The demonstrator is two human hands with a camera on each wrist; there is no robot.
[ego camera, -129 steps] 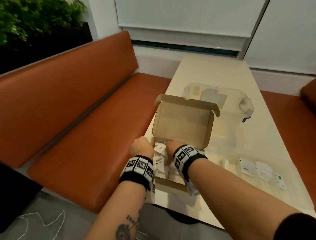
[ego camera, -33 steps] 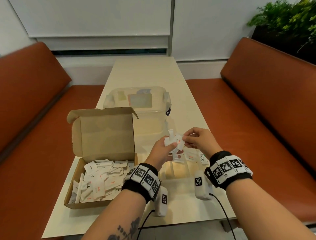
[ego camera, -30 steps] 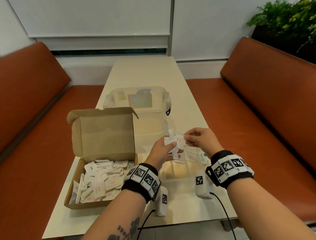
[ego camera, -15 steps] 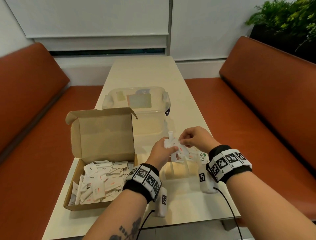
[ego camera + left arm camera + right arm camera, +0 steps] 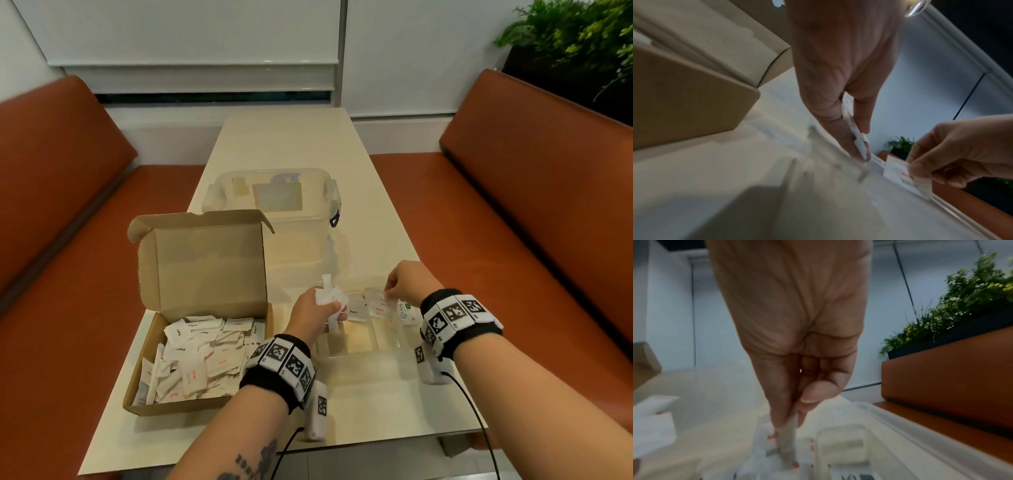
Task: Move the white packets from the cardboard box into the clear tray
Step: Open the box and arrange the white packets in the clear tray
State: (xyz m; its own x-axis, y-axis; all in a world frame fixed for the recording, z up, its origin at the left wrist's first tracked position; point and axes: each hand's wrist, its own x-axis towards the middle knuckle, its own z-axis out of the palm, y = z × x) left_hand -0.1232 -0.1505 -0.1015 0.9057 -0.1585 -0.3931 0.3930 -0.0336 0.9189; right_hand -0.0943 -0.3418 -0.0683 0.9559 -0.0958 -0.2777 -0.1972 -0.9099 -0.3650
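Note:
The open cardboard box (image 5: 150,401) sits at the table's left, holding several white packets (image 5: 195,356). To its right lies the clear tray (image 5: 359,354) with compartments; a Pepper packet (image 5: 355,309), a red-printed packet (image 5: 376,312) and a Stevia packet (image 5: 406,311) lie at its far end. My left hand (image 5: 330,308) grips a bunch of white packets (image 5: 326,295) above the tray's left side. My right hand (image 5: 388,297) pinches one white packet (image 5: 788,443) between thumb and finger, low over a middle compartment. The left wrist view shows that packet (image 5: 898,170) apart from the bunch (image 5: 858,141).
A large clear lidded bin (image 5: 274,205) stands behind the box and tray. Orange benches (image 5: 548,240) flank the table on both sides, with a plant (image 5: 575,44) beyond the right one. The table's near edge (image 5: 308,455) lies just under my forearms.
My right hand has taken one packet from the bunch in my left hand and carried it right and down over the tray. Earlier both hands were in the box.

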